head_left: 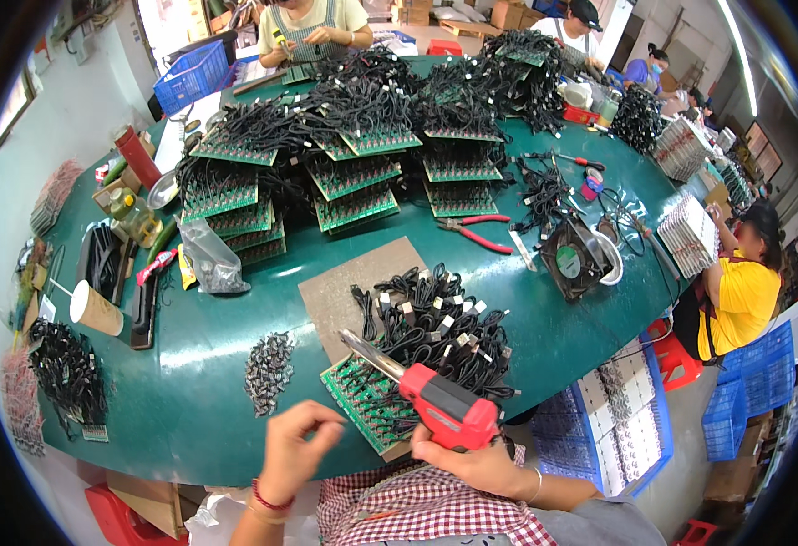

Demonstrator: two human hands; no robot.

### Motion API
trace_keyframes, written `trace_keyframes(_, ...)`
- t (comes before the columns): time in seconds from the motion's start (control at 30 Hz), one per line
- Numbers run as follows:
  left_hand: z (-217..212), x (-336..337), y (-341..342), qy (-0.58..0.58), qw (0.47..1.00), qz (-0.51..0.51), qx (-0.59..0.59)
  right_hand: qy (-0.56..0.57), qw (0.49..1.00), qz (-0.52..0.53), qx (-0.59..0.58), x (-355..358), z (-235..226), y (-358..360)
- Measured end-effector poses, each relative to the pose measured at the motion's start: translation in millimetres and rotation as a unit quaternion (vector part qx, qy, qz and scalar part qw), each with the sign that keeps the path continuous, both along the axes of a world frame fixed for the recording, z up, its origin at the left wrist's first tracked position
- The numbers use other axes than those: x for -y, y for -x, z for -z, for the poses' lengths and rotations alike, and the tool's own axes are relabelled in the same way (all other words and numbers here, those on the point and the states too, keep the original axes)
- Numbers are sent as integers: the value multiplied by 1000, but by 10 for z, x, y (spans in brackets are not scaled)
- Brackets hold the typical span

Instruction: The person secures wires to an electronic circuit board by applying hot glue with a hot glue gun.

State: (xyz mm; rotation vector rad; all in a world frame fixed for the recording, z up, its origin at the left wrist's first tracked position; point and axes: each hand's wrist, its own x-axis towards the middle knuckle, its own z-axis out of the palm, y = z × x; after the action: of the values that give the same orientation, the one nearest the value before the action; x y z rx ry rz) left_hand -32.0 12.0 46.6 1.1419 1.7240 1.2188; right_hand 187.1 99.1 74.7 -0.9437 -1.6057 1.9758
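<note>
1. Looking down through the head view, we grasp a red pistol-shaped soldering gun in our right hand, its metal tip over a green circuit board wired with black cables.
2. Our left hand hovers loosely curled, holding nothing, near a small pile of dark connectors on the green table.

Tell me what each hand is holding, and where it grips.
Right hand grips the red soldering gun by its handle. Left hand: fingers pinched together, anything held too small to tell.

Left of the green circuit board, bare table is free up to a small pile of metal parts. Behind the board, tangled black cables block the way.
</note>
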Motion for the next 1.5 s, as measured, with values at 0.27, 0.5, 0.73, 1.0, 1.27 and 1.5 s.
trace_keyframes(0.27, -117, 112, -592, -95, 994, -3, -47, 34, 999, -9, 14, 84, 30, 221)
trace_keyframes(0.5, 40, 38, -520, -126, 984, 25, 127, -9, 998, -23, 63, 42, -80, 227)
trace_keyframes(0.73, 33, 145, -544, -49, 969, 0, 243, -51, 996, -49, 52, 83, 34, 219)
trace_keyframes(1.0, -52, 64, -261, 5, 987, 117, 113, -66, 986, -62, 142, 119, 49, 263)
trace_keyframes(1.27, 508, -64, 97, 129, 948, 13, 291, -98, 988, -2, 119, 83, 35, -13)
trace_keyframes(1.5, 533, -175, 191, 164, 946, 26, 277, -2, 992, 46, 121, 164, 231, -311)
